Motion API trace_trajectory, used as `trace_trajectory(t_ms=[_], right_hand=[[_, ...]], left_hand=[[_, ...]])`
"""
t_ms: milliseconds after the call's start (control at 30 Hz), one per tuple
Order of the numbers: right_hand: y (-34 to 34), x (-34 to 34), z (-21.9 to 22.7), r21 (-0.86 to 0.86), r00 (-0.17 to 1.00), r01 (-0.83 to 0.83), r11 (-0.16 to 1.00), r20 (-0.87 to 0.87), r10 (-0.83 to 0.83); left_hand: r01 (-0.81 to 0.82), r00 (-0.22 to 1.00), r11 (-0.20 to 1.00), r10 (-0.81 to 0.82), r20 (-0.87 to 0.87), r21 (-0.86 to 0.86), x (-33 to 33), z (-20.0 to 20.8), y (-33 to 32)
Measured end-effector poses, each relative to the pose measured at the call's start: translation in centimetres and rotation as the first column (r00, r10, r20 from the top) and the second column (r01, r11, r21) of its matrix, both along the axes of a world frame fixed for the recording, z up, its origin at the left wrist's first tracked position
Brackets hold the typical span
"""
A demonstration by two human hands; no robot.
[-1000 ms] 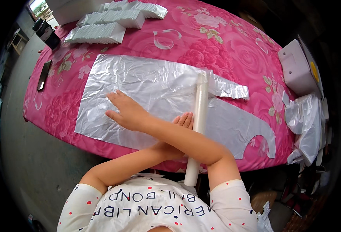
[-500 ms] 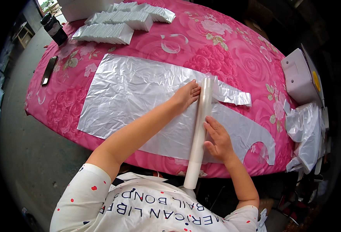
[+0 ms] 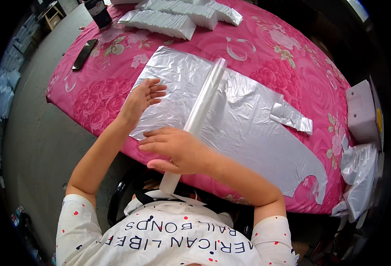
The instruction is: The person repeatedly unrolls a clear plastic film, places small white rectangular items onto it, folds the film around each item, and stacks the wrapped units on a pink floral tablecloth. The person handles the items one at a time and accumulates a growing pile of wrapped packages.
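Note:
A thin silvery-white plastic sheet [image 3: 248, 119], cut like an apron with a narrow strap and a curved cut-out at its right end, lies spread on the table. Across its left part rests a long, clear-wrapped roll [image 3: 206, 91], tilted, its near end jutting past the table edge. My left hand [image 3: 144, 99] is over the sheet's left end, fingers stretched and apart, holding nothing. Above the roll's near half is my right hand [image 3: 175, 150], fingers extended toward the left; it hides part of the roll, and I cannot tell whether it touches.
A pink flowered cloth [image 3: 102, 104] covers the table. Stacks of folded white plastic [image 3: 160, 23], a dark bottle [image 3: 98, 14] and a phone [image 3: 84, 54] are at the far left. A white box [image 3: 362, 108] and crumpled clear plastic [image 3: 359, 168] stand at the right.
The roll has moved left across the sheet, and both hands have shifted left with it. My left hand is now away from the roll. The view has shifted too.

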State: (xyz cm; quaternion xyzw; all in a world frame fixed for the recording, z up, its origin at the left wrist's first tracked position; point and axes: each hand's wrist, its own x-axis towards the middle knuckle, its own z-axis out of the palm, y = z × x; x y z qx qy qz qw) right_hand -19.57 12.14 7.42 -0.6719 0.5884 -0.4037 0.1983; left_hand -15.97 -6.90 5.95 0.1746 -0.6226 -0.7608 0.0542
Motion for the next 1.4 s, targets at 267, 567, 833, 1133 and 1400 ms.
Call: trace_trajectory(t_ms=[267, 567, 833, 1133, 1400], right_hand=[[-5.8, -4.7, -4.9, -0.102, 0.855, 0.242, 0.965, -0.447, -0.262], [-17.0, 0.0, -7.1, -0.187, 0.702, 0.669, 0.720, -0.160, -0.694], [-11.7, -2.4, -2.3, 0.178, -0.049, 0.375, 0.910, 0.984, -0.172], [-4.0, -1.9, -1.3, 0.230, 0.088, 0.591, 0.773, 0.934, -0.345], [0.7, -5.4, -3.8, 0.346, -0.227, 0.598, 0.723, 0.938, -0.261]], left_hand=[[-0.104, 0.995, 0.961, 0.100, -0.026, -0.258, 15.4, -0.5, -1.4], [0.071, 0.923, 0.448, 0.309, 0.228, -0.891, 15.0, -2.0, 0.7], [0.065, 0.993, 0.860, -0.103, 0.049, 0.506, 14.2, -1.0, 3.0], [0.201, 0.970, 0.978, -0.206, 0.129, 0.051, 10.4, -1.5, 7.2], [0.340, 0.806, 0.726, -0.553, 0.213, 0.597, 11.4, -3.1, 5.9]])
